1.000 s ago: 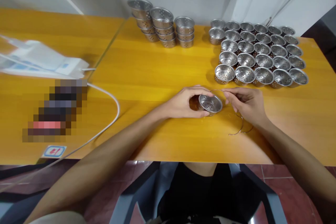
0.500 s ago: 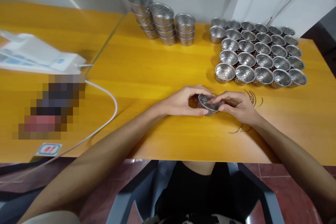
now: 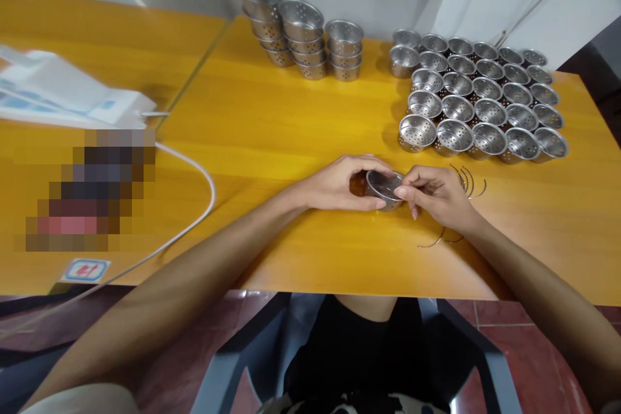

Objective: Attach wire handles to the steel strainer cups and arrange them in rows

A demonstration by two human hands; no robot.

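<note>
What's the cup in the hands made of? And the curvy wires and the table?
The cup: probably metal, maybe steel; it's silvery grey with a bright rim. The curvy wires: likely smooth metal, being thin with small glints. The table: glossy, perhaps wood or laminate; it shows faint streaks like grain and reflects light.
</note>
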